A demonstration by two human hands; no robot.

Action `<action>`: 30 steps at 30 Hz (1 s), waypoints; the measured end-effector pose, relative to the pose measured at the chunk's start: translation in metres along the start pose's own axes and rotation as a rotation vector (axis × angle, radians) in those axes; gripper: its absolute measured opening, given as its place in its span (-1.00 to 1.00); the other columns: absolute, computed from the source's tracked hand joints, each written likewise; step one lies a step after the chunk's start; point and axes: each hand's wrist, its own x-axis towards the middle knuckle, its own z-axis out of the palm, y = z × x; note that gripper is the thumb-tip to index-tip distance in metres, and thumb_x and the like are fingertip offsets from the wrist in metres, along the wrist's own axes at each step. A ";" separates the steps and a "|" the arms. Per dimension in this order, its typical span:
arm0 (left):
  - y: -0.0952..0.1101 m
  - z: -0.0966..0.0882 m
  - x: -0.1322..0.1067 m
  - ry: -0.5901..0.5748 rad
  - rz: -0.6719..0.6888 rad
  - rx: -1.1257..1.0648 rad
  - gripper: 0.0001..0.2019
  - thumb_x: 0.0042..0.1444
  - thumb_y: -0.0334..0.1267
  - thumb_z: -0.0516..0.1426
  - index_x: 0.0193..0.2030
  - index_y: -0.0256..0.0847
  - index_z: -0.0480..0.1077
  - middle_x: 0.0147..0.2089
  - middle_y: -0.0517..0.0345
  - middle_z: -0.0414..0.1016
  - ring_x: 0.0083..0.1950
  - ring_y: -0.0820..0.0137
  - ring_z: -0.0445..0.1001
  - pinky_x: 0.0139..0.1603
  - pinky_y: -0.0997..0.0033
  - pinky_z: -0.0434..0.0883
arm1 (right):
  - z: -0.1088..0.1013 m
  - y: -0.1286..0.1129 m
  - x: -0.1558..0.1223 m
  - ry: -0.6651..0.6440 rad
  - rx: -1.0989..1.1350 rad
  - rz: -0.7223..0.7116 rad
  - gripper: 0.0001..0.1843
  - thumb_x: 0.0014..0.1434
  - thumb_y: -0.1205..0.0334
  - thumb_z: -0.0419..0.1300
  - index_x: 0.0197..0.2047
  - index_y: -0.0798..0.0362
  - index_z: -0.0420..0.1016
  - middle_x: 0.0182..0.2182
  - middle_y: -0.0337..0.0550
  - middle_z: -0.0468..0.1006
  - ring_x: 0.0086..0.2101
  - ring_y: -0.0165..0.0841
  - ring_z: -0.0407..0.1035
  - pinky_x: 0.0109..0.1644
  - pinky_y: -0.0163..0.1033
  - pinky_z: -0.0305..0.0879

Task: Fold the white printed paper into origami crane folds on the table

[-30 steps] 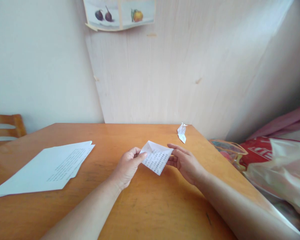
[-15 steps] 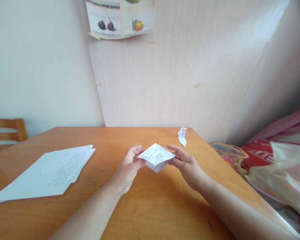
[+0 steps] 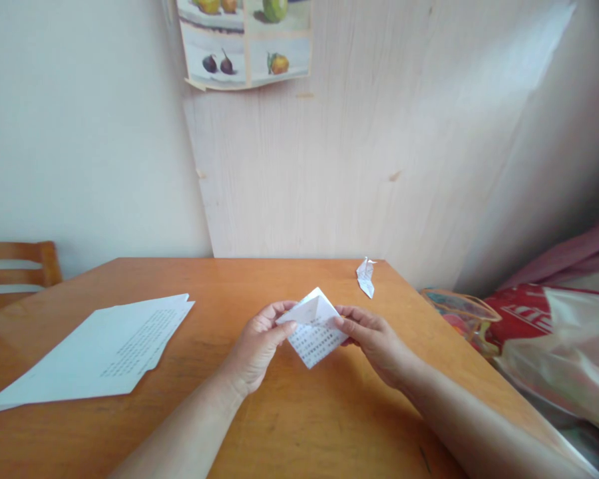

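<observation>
Between my hands, above the wooden table, is a small folded paper [image 3: 315, 342] with rows of printed characters on its lower face. Its upper part shows a plain white triangular flap with creases, and one corner points down toward me. My left hand [image 3: 259, 346] pinches its left corner, the thumb lying on the front face. At the right corner my right hand [image 3: 372, 339] grips it in the same way, thumb in front and fingers behind. Parts of the fingers are hidden by the paper.
A stack of printed sheets [image 3: 100, 356] lies on the left of the table [image 3: 279, 426]. A folded paper bird [image 3: 365, 276] stands near the far right corner. Bags [image 3: 554, 346] crowd the table's right edge. A wooden chair [image 3: 17, 273] is at far left, and a wall blocks the back.
The folded paper has opened out from a flat diamond and tilted, so more of its printed lower face shows. Both hands keep their hold. The view has shifted slightly.
</observation>
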 end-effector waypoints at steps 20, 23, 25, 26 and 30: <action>0.002 0.003 -0.002 -0.118 -0.254 -0.143 -0.66 0.09 -0.22 0.33 0.01 -0.22 0.54 -0.08 0.00 0.60 -0.17 0.42 0.49 -0.33 0.55 0.34 | 0.005 0.000 0.001 0.139 -0.090 -0.099 -0.61 0.09 -0.16 0.34 -0.37 0.02 0.52 -0.48 -0.24 0.46 -0.41 -0.35 0.28 -0.28 -0.21 0.23; 0.003 0.004 -0.002 -0.148 -0.210 -0.191 -0.64 0.11 -0.22 0.32 0.05 -0.21 0.53 0.08 -0.07 0.57 0.09 0.25 0.48 -0.04 0.39 0.43 | 0.004 0.000 0.001 0.138 -0.101 -0.092 -0.62 0.12 -0.15 0.32 -0.36 0.02 0.52 -0.50 -0.26 0.42 -0.43 -0.38 0.24 -0.30 -0.23 0.20; 0.004 0.005 -0.003 -0.147 -0.175 -0.183 -0.66 0.12 -0.22 0.31 0.04 -0.23 0.54 0.10 -0.09 0.56 0.16 0.18 0.45 0.08 0.29 0.41 | 0.004 0.000 0.001 0.143 -0.122 -0.108 -0.63 0.13 -0.14 0.31 -0.35 0.02 0.53 -0.48 -0.26 0.43 -0.42 -0.37 0.24 -0.29 -0.23 0.20; 0.004 0.005 -0.003 -0.136 -0.161 -0.177 -0.68 0.12 -0.23 0.31 0.02 -0.24 0.55 0.10 -0.10 0.57 0.17 0.17 0.45 0.10 0.25 0.41 | 0.003 0.001 0.001 0.145 -0.136 -0.123 -0.64 0.14 -0.13 0.31 -0.34 0.01 0.54 -0.47 -0.25 0.45 -0.41 -0.37 0.25 -0.27 -0.23 0.21; 0.007 0.007 -0.006 -0.097 -0.116 -0.190 -0.77 0.14 -0.15 0.30 -0.14 -0.24 0.58 0.05 -0.11 0.60 0.17 0.13 0.46 0.16 0.14 0.38 | 0.002 0.004 0.002 0.110 -0.181 -0.207 -0.70 0.18 -0.09 0.30 -0.28 -0.02 0.57 -0.38 -0.21 0.54 -0.32 -0.31 0.36 -0.15 -0.18 0.28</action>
